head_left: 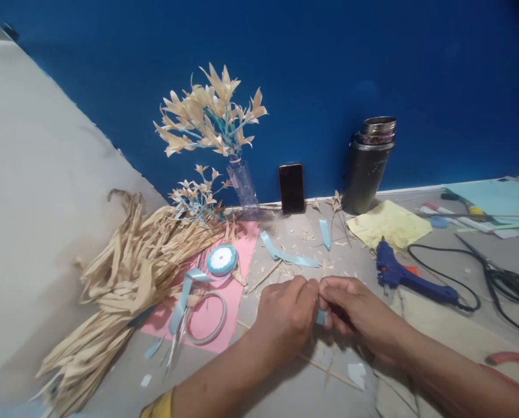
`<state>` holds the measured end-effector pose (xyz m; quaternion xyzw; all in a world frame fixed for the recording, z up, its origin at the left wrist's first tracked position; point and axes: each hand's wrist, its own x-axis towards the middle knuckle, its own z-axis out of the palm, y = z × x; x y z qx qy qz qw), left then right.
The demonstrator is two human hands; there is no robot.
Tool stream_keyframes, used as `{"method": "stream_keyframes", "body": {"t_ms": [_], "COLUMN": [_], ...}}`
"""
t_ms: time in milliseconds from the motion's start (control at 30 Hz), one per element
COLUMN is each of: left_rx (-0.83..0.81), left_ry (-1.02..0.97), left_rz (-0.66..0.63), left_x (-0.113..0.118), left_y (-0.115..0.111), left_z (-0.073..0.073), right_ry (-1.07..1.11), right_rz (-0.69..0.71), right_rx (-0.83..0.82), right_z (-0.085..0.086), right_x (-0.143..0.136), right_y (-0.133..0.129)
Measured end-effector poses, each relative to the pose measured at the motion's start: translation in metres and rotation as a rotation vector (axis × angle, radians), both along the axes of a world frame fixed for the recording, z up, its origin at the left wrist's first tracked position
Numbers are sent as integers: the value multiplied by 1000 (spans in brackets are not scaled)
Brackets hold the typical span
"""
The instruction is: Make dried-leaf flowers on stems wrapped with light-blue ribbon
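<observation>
Left hand (288,307) and right hand (349,302) meet over the table (281,377), with their fingertips pinched close together. Both seem to hold on to a bit of blue ribbon (321,317), which peeks out between them. Fingers hide the rest, so I can't tell if a stem is in there too.

Lots looks done already: a big bunch of pale flowers (216,113) stands in a clear bottle (243,183), and a smaller bunch (198,194) sits just beside it. The piece in the hands does not look finished. Plenty is left to use: a heap of dry husks (129,261), a ribbon roll (222,259) and cut strips (301,260). Nobody is holding the glue gun (390,267). How many more flowers are needed, I can't tell.
</observation>
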<state>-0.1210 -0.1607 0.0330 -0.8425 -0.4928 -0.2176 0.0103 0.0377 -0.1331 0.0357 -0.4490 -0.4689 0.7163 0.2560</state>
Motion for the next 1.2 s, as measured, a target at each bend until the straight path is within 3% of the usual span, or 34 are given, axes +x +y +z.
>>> {"method": "stream_keyframes", "body": {"t_ms": [100, 233, 333, 533, 800, 1033, 1200], "left_rx": [-104, -315, -373, -308, -357, -462, -253], "left_ry": [-235, -752, -933, -1015, -1058, -1224, -1347], "left_rz": [31, 194, 274, 232, 205, 290, 374], "left_x": [1, 4, 6, 9, 10, 1, -21], "left_y": [3, 9, 12, 9, 8, 16, 31], "left_z": [3, 9, 10, 10, 10, 13, 20], "right_ry": [25, 65, 49, -16, -11, -51, 33], "right_rz": [9, -144, -177, -62, 60, -139, -364], "right_rx": [21, 101, 129, 233, 232, 376, 359], "right_z": [3, 9, 4, -9, -2, 7, 8], "right_x": [1, 9, 13, 7, 10, 26, 37], "right_y": [1, 8, 13, 9, 13, 30, 41]}}
